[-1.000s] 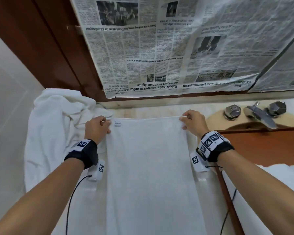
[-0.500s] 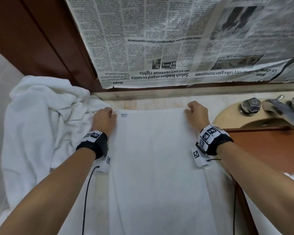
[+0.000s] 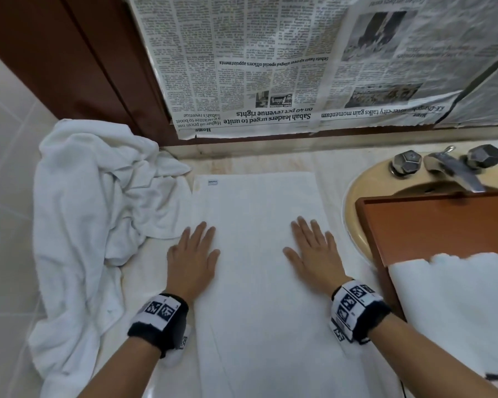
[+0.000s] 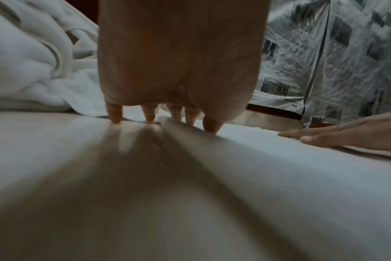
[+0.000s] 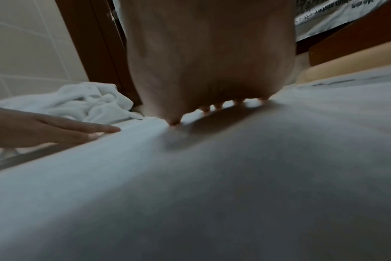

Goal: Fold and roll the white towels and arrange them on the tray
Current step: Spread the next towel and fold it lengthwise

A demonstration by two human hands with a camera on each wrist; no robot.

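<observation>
Now the folded towel (image 3: 259, 254) lies flat as a long strip down the centre of the head view, its long axis running from the lower edge of the frame up toward the newspaper (image 3: 270, 67) on the wall. Its far short edge, with a small label (image 3: 212, 182) at the upper left corner, sits well beyond the fingertips. Both hands grasp nothing: the left hand (image 3: 193, 254) lies palm down with fingers straight across the strip's left edge, the right hand (image 3: 314, 251) likewise flat just inside the right edge. The 2 wrist views agree, showing fingertips pressed to cloth. Forearms come in from the lower corners, roughly parallel to the strip.

Judging from this, smoothing is the step in hand, and rolling would run along that long axis, with both hands about equally near either end.

A crumpled towel pile (image 3: 92, 211) fills the left of the frame. The tray (image 3: 431, 225), at right over the sink (image 3: 357, 202), already carries white towelling (image 3: 449, 305), and is nearer the right hand.
</observation>
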